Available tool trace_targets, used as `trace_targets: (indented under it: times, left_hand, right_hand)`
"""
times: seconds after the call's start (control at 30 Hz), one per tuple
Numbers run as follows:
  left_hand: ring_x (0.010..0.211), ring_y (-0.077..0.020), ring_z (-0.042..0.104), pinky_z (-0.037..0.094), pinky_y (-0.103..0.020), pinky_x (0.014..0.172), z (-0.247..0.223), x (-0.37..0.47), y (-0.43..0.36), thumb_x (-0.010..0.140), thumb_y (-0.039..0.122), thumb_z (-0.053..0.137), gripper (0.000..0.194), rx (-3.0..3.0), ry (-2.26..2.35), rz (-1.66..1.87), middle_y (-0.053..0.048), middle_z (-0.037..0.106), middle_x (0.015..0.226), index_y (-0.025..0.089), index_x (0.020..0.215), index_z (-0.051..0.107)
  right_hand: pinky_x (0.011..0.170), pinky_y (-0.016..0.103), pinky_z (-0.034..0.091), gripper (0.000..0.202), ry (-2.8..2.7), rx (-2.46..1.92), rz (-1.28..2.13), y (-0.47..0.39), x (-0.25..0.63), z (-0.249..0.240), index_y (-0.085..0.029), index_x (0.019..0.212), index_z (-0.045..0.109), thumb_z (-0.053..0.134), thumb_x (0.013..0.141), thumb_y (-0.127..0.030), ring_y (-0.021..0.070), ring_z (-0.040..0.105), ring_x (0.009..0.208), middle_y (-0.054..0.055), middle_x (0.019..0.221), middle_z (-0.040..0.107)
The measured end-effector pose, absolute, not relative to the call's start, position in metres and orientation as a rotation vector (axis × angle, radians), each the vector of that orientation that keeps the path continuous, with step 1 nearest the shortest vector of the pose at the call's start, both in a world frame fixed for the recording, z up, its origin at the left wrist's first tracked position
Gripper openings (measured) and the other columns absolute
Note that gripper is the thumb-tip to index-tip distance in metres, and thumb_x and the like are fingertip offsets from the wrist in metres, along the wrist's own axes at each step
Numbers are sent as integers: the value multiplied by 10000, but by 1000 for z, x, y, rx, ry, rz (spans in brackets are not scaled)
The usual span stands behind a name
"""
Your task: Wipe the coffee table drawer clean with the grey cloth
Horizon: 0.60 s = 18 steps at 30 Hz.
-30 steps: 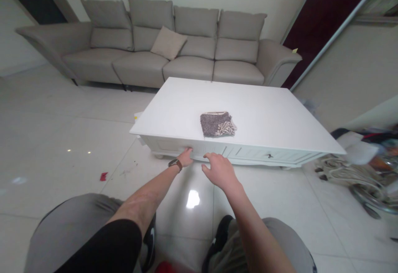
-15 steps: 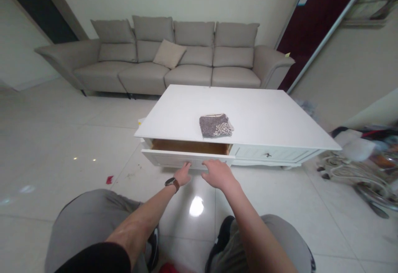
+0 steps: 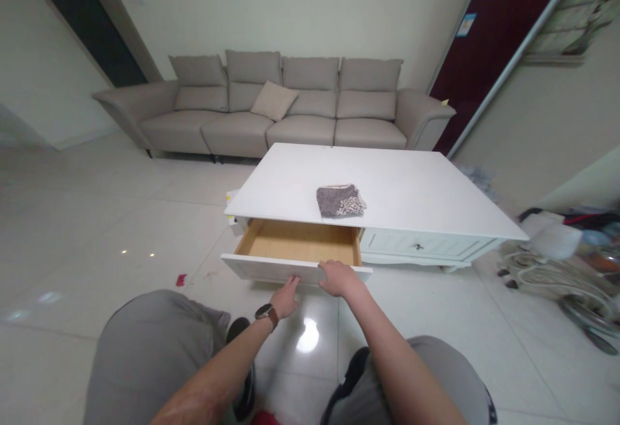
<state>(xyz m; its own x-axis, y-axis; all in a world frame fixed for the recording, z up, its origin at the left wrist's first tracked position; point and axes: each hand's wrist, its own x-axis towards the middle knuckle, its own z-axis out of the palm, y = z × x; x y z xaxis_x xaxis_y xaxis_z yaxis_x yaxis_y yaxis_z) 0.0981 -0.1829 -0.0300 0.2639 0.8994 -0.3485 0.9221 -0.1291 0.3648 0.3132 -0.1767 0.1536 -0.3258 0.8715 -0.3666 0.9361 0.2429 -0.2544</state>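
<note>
The left drawer (image 3: 271, 270) of a white coffee table (image 3: 397, 186) is pulled out, and its bare wooden inside shows. My left hand (image 3: 285, 297), with a watch on the wrist, has its fingers at the middle of the drawer front, where the handle would be hidden. Over the drawer front's top edge, right of the middle, my right hand (image 3: 336, 278) has its fingers hooked. A folded grey-brown patterned cloth (image 3: 340, 201) lies on the tabletop near the front edge, just behind the drawer.
A long grey sofa (image 3: 237, 131) with a beige cushion (image 3: 274, 101) stands behind the table. The right drawer (image 3: 426, 245) is closed. Cables and bags (image 3: 557, 238) lie on the floor at right. A red scrap (image 3: 181, 279) lies at left.
The left drawer has come further out toward me, so more of its inside shows. My right hand has taken hold of its top edge. The camera view has tilted up slightly.
</note>
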Motion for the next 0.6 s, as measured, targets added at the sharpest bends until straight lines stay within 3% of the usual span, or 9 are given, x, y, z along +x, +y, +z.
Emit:
trace_targets:
  times: [0.13, 0.3, 0.6]
  left_hand:
    - [1141, -304, 675, 508, -396, 986, -31, 99, -185, 725, 171, 606, 699, 2057, 1660, -68, -133, 478, 1514, 207, 1409, 468]
    - [1148, -288, 674, 499, -381, 989, -34, 97, -198, 716, 143, 594, 752, 2047, 1657, -82, -143, 447, 1553, 208, 1450, 439]
    - [1265, -281, 618, 463, -362, 1064, -37, 83, -245, 737, 132, 557, 780, 2032, 1608, -111, -139, 365, 1634, 187, 1499, 400]
  right_hand:
    - [1115, 475, 408, 655, 2294, 1721, -571, -176, 310, 136, -159, 1517, 455, 605, 906, -340, 349, 453, 1415, 173, 1538, 489]
    - [1009, 466, 499, 506, 2235, 1711, -548, -178, 304, 127, -133, 1414, 552, 562, 928, -273, 341, 612, 1249, 193, 1367, 629]
    - [922, 444, 566, 446, 2216, 1576, -620, -193, 289, 133, -113, 1323, 643, 604, 891, -220, 336, 688, 1150, 223, 1275, 687]
